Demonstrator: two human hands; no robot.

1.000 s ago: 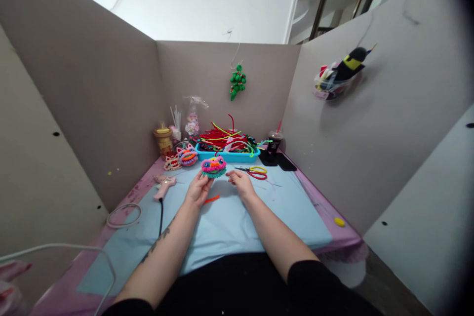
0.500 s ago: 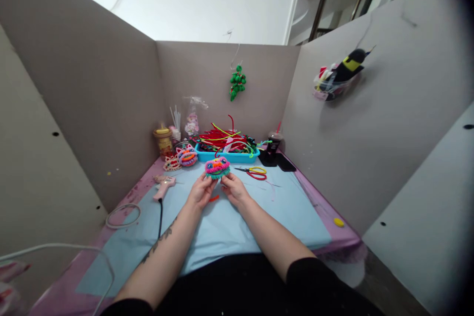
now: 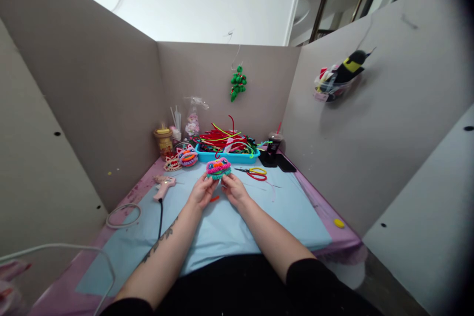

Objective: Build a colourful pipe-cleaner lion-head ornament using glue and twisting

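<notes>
Between my two hands is a fuzzy pipe-cleaner animal head (image 3: pixel 218 168), pink above and teal below, with blue eyes and an orange nose. My left hand (image 3: pixel 203 190) grips its lower left side, fingers closed. On the lower right side, my right hand (image 3: pixel 233 189) pinches it the same way. The head is held up off the blue cloth (image 3: pixel 237 227). A short orange pipe-cleaner piece (image 3: pixel 215 199) lies just below my hands. To the right rest scissors (image 3: pixel 256 174) with red and yellow handles.
A pink glue gun (image 3: pixel 164 187) with its cord lies at left. Two similar heads (image 3: pixel 187 156) sit behind it. At the back stands a blue tray (image 3: pixel 227 158) heaped with pipe cleaners, with a lidded drink cup (image 3: pixel 274 143) to its right. Grey partitions enclose the table.
Hardly anything differs. The held head sits very slightly lower in view, and both hands keep the same hold on it.
</notes>
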